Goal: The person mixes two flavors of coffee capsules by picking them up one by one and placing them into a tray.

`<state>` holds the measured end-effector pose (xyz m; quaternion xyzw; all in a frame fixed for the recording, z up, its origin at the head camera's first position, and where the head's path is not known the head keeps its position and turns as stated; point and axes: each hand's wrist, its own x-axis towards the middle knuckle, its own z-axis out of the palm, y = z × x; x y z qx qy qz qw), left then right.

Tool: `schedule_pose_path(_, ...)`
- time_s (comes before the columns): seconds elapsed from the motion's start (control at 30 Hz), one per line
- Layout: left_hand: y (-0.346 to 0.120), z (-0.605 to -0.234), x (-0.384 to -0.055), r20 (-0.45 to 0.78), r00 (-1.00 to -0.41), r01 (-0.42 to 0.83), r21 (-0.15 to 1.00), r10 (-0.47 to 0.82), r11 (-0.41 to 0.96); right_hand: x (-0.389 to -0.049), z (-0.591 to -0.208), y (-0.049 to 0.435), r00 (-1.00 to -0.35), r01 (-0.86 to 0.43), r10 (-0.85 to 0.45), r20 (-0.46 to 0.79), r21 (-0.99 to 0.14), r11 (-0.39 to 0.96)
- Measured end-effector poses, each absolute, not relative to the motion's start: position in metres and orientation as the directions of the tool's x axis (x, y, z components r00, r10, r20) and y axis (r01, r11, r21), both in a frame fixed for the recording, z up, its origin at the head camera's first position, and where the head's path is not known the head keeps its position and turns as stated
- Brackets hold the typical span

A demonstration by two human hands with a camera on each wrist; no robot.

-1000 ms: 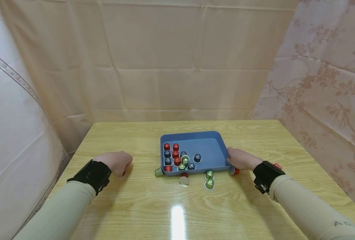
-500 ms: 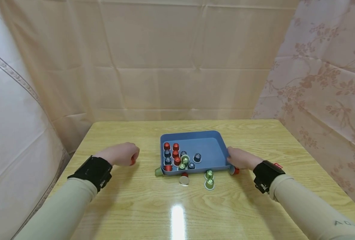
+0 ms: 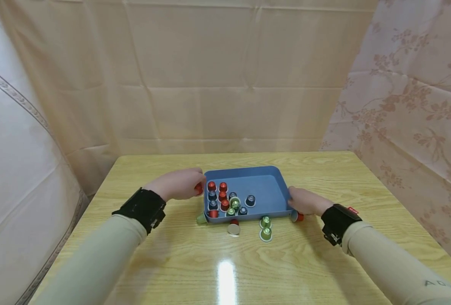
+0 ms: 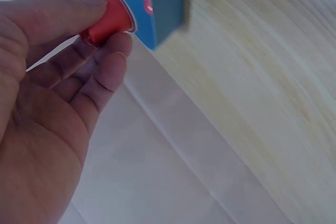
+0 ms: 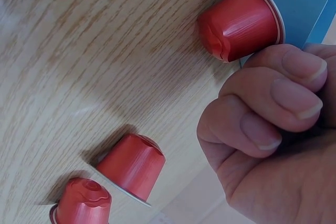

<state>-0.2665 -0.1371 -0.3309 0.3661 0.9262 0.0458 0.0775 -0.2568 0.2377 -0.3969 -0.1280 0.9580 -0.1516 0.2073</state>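
Note:
My left hand (image 3: pixel 181 183) pinches a red coffee capsule (image 4: pixel 111 18) between thumb and fingers, beside the left rim of the blue tray (image 3: pixel 265 186). In the left wrist view the capsule's flanged end points toward the tray. My right hand (image 3: pixel 305 201) is at the tray's right side, its fingers (image 5: pixel 273 85) curled at the wall; thumb and index finger are largely hidden. Inside the tray, red capsules (image 3: pixel 223 195), dark blue capsules (image 3: pixel 250 201) and green capsules (image 3: pixel 231 212) are grouped mostly at the left; one red capsule (image 3: pixel 213 214) lies on its side.
Against the tray's outer right corner lies a red capsule (image 5: pixel 239 24). Two more red capsules show in the right wrist view, one of them tilted (image 5: pixel 134 167). Two green capsules (image 3: pixel 265 234) stand before the tray, near a tipped capsule (image 3: pixel 233 228). Another green capsule (image 3: pixel 201 218) lies by its left corner.
My left hand has moved right and away from me, carrying the red capsule from the table's left part to the tray's left rim. My right hand and the tray have stayed put.

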Motion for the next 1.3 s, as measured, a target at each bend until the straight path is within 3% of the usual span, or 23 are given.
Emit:
schedule_pose_path(0.3,-0.097,-0.335,-0.271,-0.084,-0.657,0.731,0.171,0.749,0.661,-0.258,-0.398,0.238,-0.885,-0.199,-0.316,-0.342,-0.335,0.921)
schedule_pose_path(0.7,-0.071,-0.352,-0.277,-0.129,-0.645,0.739,0.147,0.753,0.658,-0.257,-0.396,0.237,-0.885,-0.212,-0.327,-0.331,-0.340,0.916)
schedule_pose_path(1.3,-0.056,-0.362,-0.283,-0.162,-0.627,0.733,0.208,0.762,0.648,-0.258,-0.398,0.238,-0.889,-0.221,-0.329,-0.318,-0.333,0.917)
